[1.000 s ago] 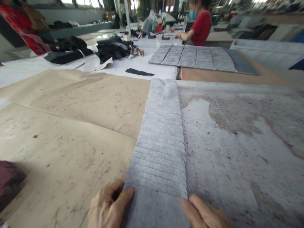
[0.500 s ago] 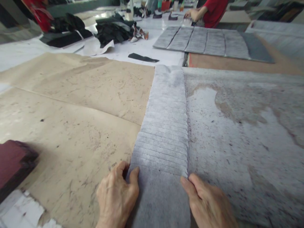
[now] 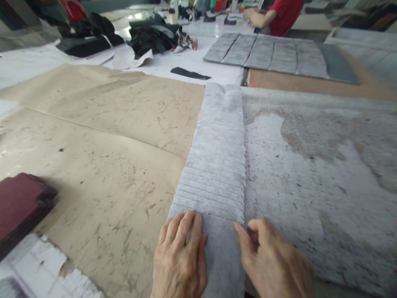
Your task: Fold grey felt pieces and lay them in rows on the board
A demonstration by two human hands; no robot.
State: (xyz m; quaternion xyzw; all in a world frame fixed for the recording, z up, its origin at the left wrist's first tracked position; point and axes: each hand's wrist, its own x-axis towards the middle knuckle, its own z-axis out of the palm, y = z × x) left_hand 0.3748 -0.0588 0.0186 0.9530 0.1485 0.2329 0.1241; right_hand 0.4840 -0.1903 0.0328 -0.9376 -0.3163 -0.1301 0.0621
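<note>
A long row of overlapping grey felt pieces (image 3: 218,161) runs away from me down the middle of the table. My left hand (image 3: 180,258) lies flat on the nearest piece, fingers stretched out together. My right hand (image 3: 273,265) rests at the row's right edge, thumb on the felt and fingers curled under against it. The row sits between brown paper (image 3: 102,136) on the left and a stained grey sheet (image 3: 319,165) on the right.
A dark red stack (image 3: 21,207) lies at the left edge. Further back are more rows of grey pieces (image 3: 266,51), black fabric piles (image 3: 151,37), a black strip (image 3: 190,74), and a person in a red top (image 3: 283,12) at the far side.
My left hand moved from the row's left edge onto the top of the nearest piece and flattened. My right hand curled its fingers at the right edge. The view tilted slightly down.
</note>
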